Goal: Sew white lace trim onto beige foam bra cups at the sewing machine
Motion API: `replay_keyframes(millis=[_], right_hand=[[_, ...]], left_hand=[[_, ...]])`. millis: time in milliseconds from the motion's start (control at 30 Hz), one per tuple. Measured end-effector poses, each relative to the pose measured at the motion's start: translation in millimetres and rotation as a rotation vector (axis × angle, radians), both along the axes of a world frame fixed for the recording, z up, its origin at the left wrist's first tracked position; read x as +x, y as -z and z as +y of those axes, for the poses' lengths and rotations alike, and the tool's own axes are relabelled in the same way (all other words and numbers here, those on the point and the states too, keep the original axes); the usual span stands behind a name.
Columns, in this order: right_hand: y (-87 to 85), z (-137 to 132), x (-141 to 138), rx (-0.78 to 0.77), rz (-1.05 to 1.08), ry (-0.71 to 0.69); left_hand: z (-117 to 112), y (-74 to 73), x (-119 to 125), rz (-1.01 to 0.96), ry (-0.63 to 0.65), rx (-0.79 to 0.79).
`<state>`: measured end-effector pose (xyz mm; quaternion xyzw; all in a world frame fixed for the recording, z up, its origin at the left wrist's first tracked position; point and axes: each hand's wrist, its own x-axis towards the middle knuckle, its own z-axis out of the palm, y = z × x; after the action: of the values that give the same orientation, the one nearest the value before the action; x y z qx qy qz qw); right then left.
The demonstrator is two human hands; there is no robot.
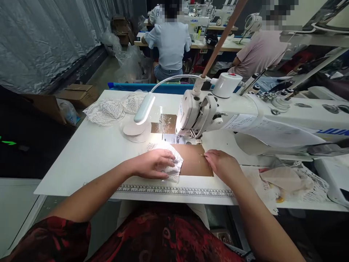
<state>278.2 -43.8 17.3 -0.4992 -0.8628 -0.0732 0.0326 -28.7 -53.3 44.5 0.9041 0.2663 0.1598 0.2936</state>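
My left hand (155,163) lies over a white lace piece (177,163) below the sewing machine's needle area. Its fingers are stretched out and rest on the fabric, partly covering it. A brown plate (193,162) is set in the table to the right of the lace. Over that plate's right edge, my right hand (220,164) is closed in a pinch on a thin pointed metal tool (201,155), whose tip points left. Most of the tool is hidden in the fingers. The white sewing machine (188,112) stands just beyond both hands.
Lace pieces (106,111) lie at the table's back left, near a stack of pale round pieces (136,131). A lamp (144,108) hangs over the table. More fabric and lace (289,180) lies at right. A ruler strip (174,191) runs along the front edge. Two people sit beyond.
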Motion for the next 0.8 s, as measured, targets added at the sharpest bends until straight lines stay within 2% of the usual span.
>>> replay_keyframes(millis=[133, 200, 233, 367, 467, 533, 667, 800], right_hand=[[-0.3, -6, -17, 0.059, 0.183, -0.038], [-1.9, -10, -24, 0.012, 0.295, -0.085], [-2.9, -11, -27, -0.026, 0.353, -0.110], [-8.5, -12, -39, -0.222, 0.502, -0.131], [-13.6, -6, -50, -0.367, 0.553, -0.103], [-16.1, 0, -58, -0.424, 0.599, -0.120], [-15.5, 12, -72, -0.501, 0.769, -0.188], [-11.4, 17, -82, -0.625, 0.904, -0.157]], left_hand=[[13, 2.3, -10, 0.000, -0.430, -0.045], [25, 7.6, -16, 0.026, -0.559, -0.132], [30, 10.4, -18, 0.025, -0.583, -0.187], [36, 17.8, -16, -0.130, -0.522, -0.426], [32, 17.1, -11, -0.244, -0.450, -0.676], [28, 15.5, -9, -0.302, -0.455, -0.784], [25, 16.4, -8, -0.375, -0.451, -0.915], [24, 21.7, -7, -0.383, -0.385, -0.946]])
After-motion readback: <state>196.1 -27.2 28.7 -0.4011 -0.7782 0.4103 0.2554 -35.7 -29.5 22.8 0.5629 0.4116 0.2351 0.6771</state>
